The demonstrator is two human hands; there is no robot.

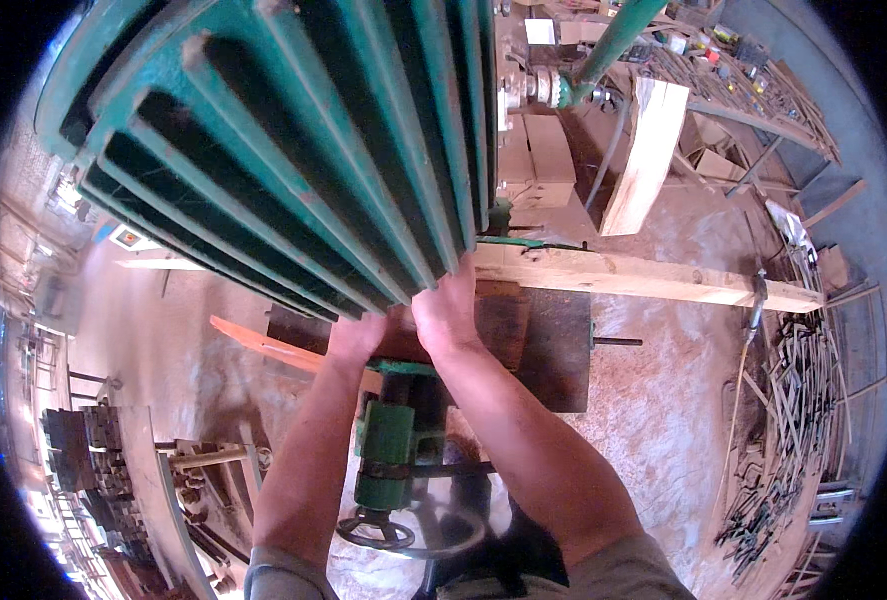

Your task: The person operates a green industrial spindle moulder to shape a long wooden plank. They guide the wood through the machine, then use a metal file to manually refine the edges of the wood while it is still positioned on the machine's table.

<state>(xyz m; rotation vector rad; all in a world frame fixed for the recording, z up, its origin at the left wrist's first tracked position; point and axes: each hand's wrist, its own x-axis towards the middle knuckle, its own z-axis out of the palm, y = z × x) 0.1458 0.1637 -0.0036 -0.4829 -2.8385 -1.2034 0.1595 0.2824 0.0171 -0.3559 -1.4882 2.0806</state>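
Note:
A large green ribbed machine cover [293, 150] fills the upper left and hangs over both my hands. My left hand [356, 335] reaches beneath its lower edge, fingers hidden. Close beside it, my right hand [445, 312] also goes under the ribs, and its fingers are out of sight too. Just right of that wrist, a long squared wooden beam [643, 275] stretches to the right over a dark machine table [558, 350]. Whether either hand touches the beam cannot be seen. An orange strip [263, 345] sticks out to the left of my left wrist.
Below my hands stand a green machine column [385, 440] and a handwheel [375, 532]. A pale plank [645, 160] leans at the upper right, near cardboard boxes [538, 165]. Thin rods and scraps [783, 440] pile along the right wall. Wooden racks [178, 490] stand at lower left.

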